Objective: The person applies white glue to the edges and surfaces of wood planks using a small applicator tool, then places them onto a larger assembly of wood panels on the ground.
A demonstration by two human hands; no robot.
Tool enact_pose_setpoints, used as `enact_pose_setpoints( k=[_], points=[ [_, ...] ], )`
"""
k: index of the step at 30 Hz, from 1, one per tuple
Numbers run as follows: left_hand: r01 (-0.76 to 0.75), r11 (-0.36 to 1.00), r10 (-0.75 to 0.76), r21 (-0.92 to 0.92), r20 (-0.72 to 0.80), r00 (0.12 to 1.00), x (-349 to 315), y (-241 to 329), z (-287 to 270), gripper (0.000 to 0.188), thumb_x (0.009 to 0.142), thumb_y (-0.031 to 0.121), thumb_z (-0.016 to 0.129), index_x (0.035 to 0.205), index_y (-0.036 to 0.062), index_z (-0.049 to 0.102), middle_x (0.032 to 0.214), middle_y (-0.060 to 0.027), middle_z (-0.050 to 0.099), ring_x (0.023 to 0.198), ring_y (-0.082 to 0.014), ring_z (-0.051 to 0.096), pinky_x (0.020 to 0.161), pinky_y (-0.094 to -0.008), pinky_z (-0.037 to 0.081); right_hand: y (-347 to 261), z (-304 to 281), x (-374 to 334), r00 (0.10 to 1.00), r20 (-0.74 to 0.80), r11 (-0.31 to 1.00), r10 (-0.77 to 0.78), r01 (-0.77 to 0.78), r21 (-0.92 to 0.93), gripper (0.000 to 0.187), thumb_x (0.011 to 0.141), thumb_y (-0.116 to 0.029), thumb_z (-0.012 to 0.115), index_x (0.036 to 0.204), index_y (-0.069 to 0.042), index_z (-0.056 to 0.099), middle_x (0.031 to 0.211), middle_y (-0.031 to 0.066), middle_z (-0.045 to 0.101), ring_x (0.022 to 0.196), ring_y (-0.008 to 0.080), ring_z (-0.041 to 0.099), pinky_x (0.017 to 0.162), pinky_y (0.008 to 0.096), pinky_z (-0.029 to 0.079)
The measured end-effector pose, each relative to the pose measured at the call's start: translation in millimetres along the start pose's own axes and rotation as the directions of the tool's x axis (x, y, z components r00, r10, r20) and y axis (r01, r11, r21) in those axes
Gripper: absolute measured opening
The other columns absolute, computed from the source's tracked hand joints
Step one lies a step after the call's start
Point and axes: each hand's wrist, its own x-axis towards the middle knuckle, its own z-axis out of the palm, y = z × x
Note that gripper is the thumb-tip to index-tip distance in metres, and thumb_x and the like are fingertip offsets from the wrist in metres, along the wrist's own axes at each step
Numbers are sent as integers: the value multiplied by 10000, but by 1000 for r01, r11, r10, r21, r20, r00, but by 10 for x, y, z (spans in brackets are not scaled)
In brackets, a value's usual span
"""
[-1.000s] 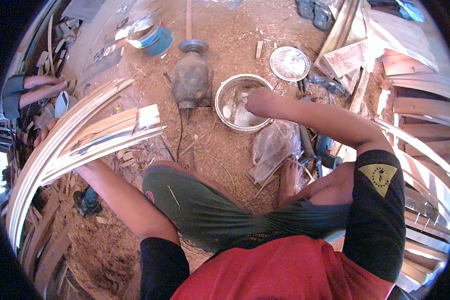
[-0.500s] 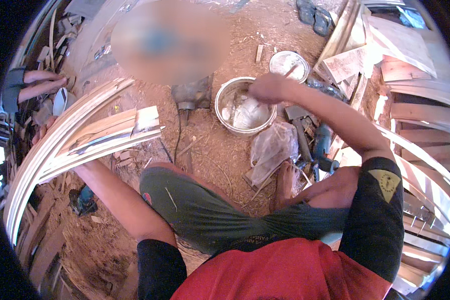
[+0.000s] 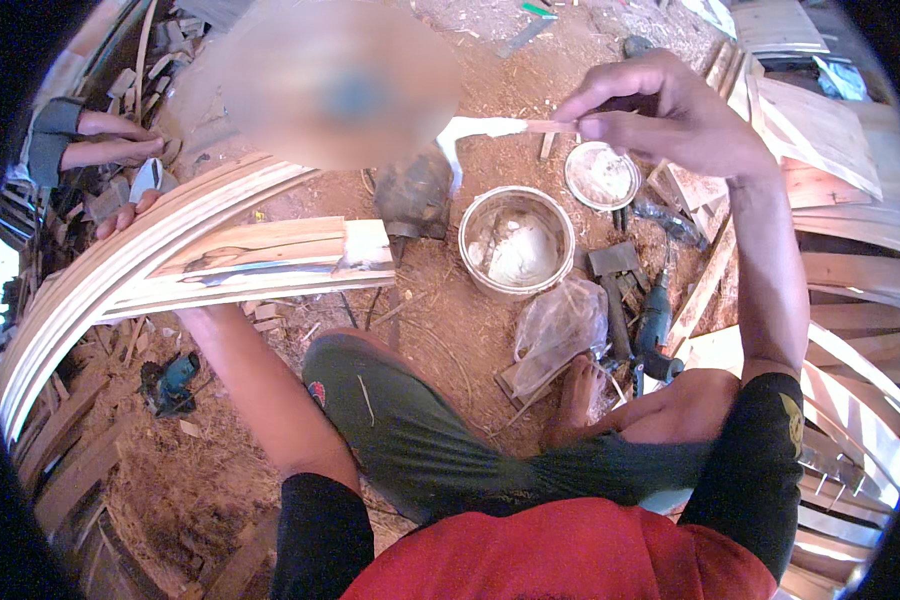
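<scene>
My left hand (image 3: 133, 210) holds a curved wooden piece (image 3: 70, 292) from below and behind, its fingertips showing over the far edge. A straight wooden arm (image 3: 270, 252) with a dark streak joins the curve and points to the right. My right hand (image 3: 660, 112), raised beyond the bucket, pinches a thin wooden stick (image 3: 548, 127). Thick white paste (image 3: 478, 127) coats the stick's left end and hangs down from it in a strand. Below stands a round white bucket (image 3: 467, 262) with white paste inside. Its paste-smeared lid (image 3: 602, 176) lies at the far right of it.
A teal power drill (image 3: 655, 318) and a clear plastic bag (image 3: 562, 325) lie by my foot. Another teal tool (image 3: 173, 384) sits left of my forearm. Boards (image 3: 820, 190) and curved slats stack up on the right. Another person's legs (image 3: 110, 138) show at the far left.
My right hand has come up out of the bucket, bringing the paste-coated stick into view above it. The wooden piece in my left hand has shifted slightly within the picture.
</scene>
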Motion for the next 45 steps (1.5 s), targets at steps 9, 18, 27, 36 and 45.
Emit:
enact_pose_setpoints(
  k=[9,18,27,36,45],
  points=[
    [-85,996,85,-10,-42,996,51,-11,82,225,948,267,573,964,62,664,893,-110,642,886,-262,549,896,-405,449,-32,819,242,931,34,931,-363,364,-20,207,933,-124,650,1106,-26,707,915,117,717,834,188,681,749,326,527],
    [-90,996,90,27,-9,996,80,31,85,242,957,277,558,956,59,663,900,-111,647,873,-282,567,857,-417,465,-52,1234,295,935,-123,941,-331,319,-109,178,886,-136,621,992,-36,723,940,176,704,886,352,667,842,445,516],
    [-96,974,79,206,90,993,33,73,58,773,682,701,698,1041,18,645,1000,-165,650,961,-312,558,921,-455,449,-132,1270,314,931,-136,934,-338,314,-170,206,915,-108,614,1077,-16,700,948,176,695,878,331,675,809,413,529],
    [-93,974,64,205,148,987,49,95,-37,984,591,838,644,1115,6,624,1025,-190,632,976,-332,561,968,-486,418,-157,1158,231,910,-140,920,-391,385,-70,205,929,-114,641,1102,-22,701,927,163,707,857,276,687,787,376,528],
    [-93,982,83,165,63,995,74,86,-14,766,732,726,653,1035,25,600,916,-154,634,863,-316,608,898,-501,476,-147,691,211,997,-81,937,-5,33,348,209,933,-153,667,1105,-44,716,679,-17,615,575,55,539,502,219,403]
  ],
)
